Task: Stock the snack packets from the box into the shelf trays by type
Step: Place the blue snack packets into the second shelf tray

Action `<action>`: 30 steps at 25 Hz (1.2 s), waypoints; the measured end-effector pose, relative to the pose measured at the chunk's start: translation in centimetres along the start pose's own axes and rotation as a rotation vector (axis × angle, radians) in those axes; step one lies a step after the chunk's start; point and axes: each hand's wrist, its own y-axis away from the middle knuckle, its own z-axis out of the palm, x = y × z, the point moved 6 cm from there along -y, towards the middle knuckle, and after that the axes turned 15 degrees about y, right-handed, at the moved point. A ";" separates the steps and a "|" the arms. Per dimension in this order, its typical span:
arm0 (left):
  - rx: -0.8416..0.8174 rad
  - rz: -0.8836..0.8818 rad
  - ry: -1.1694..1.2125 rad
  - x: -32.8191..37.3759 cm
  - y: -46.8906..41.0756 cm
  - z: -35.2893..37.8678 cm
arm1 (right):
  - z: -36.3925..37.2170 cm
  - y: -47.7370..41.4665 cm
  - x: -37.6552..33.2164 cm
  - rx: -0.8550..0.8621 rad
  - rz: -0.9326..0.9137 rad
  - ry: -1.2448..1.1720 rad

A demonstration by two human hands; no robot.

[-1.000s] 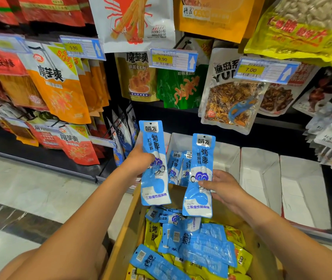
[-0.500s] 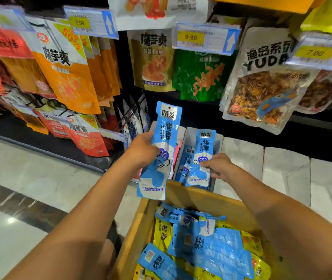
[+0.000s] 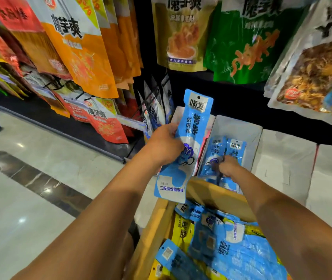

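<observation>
Placement is the step in hand: the right hand [image 3: 228, 167] is down in the white cardboard shelf tray [image 3: 240, 124], at the lower end of the slim blue plastic snack packets [image 3: 235, 147] standing there. Its fingers are hidden, so I cannot tell whether they pinch a packet or only touch it. Done well, I judge, each packet stands upright, label forward, flush beside its neighbours before the hand lets go. The left hand [image 3: 166, 147] grips another long blue packet [image 3: 193, 126] round its middle, upright just left of that tray. Below, the open brown cardboard box [image 3: 153, 229] holds more blue packets mixed with yellow packets [image 3: 183, 229] — those belong in a separate tray. Further white trays [image 3: 284, 158] line the shelf rightward; large hanging snack bags [image 3: 92, 57] fill the rack above, and pale polished floor tiles [image 3: 39, 178] with a dark band lie left.
</observation>
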 end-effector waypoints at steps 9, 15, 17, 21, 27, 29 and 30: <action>0.024 -0.023 -0.018 -1.0 0.1 -0.5 | 2.6 0.6 -0.8 -0.084 -0.324 0.508; 0.025 -0.021 -0.006 -1.3 0.1 -0.2 | 2.5 0.5 -0.7 0.048 -0.299 0.433; 0.028 -0.025 -0.005 -1.4 0.0 -0.2 | 2.5 0.1 0.3 0.045 -0.165 0.470; 0.033 -0.032 -0.004 -1.4 -0.2 -0.3 | 2.7 -0.2 0.4 -0.007 -0.211 0.346; 0.036 -0.032 -0.030 -1.3 -0.3 0.1 | 2.8 -0.2 0.3 -0.040 -0.261 0.175; 0.039 -0.035 -0.036 -1.4 -0.4 0.0 | 2.7 0.0 -0.1 -0.031 -0.303 0.196; 0.040 -0.036 -0.033 -1.5 -0.5 -0.1 | 2.7 -0.1 -0.2 -0.018 -0.308 0.213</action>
